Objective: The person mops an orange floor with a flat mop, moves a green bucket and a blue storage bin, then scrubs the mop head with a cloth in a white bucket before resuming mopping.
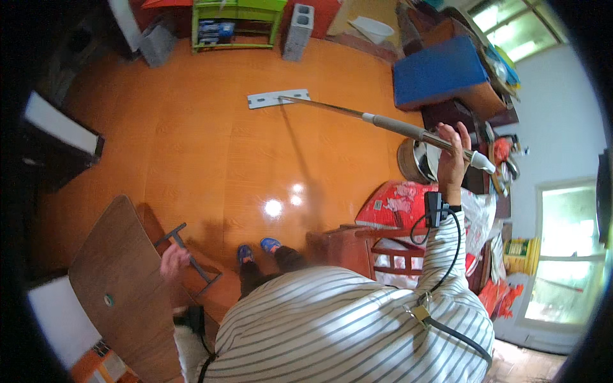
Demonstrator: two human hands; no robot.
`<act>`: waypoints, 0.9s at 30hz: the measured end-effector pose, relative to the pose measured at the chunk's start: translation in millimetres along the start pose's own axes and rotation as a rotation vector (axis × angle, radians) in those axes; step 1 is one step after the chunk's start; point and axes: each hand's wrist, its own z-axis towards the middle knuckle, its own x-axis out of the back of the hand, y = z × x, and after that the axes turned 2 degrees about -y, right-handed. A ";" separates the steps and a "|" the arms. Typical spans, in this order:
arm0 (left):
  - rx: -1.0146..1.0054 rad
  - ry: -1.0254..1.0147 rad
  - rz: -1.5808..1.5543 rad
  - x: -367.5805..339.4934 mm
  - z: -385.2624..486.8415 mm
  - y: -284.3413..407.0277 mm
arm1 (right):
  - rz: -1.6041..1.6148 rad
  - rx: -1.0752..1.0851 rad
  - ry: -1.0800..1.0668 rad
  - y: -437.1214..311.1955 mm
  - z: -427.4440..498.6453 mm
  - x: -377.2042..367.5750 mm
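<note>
My right hand [451, 155] grips the metal pole of a flat mop [397, 125] near its white end cap, with some fingers raised off the pole. The pole slants away to the left, and its white rectangular head [268, 99] lies on the orange wood-look floor [201, 129]. My left hand [174, 262] is blurred beside the edge of a brown table [122, 268]; I see nothing held in it, but its finger pose is unclear. A roll of tape [108, 300] lies on that table.
A wooden armchair [342, 244] with a red bag [397, 206] stands right of my feet. A round bin [412, 160] and blue box [440, 72] line the right side. Ahead are a concrete block [298, 38] and green shelf [237, 43]. A white-topped cabinet [62, 122] stands left.
</note>
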 end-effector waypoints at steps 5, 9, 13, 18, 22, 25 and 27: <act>0.170 -0.459 0.206 -122.7 119.4 18.5 | 0.166 0.003 0.195 -27.5 -52.5 -0.5; -0.289 -0.659 0.648 -230.6 189.1 11.1 | -0.014 -0.005 0.171 -19.1 -109.7 -51.4; -0.693 -0.716 0.868 -327.3 209.7 -2.4 | -0.107 -0.010 0.209 -24.7 -146.9 -76.1; -0.884 -0.902 1.129 -412.5 229.8 -40.7 | -0.109 0.026 0.267 -20.0 -165.5 -74.8; -0.699 -0.998 1.150 -443.8 233.9 -92.9 | -0.121 -0.014 0.310 -12.7 -184.1 -40.4; -0.863 -0.999 1.137 -460.7 195.9 -124.1 | -0.123 -0.086 0.393 -35.6 -204.1 3.7; -0.869 -1.010 1.143 -477.9 150.4 -135.9 | -0.075 -0.104 0.458 -67.6 -215.7 41.8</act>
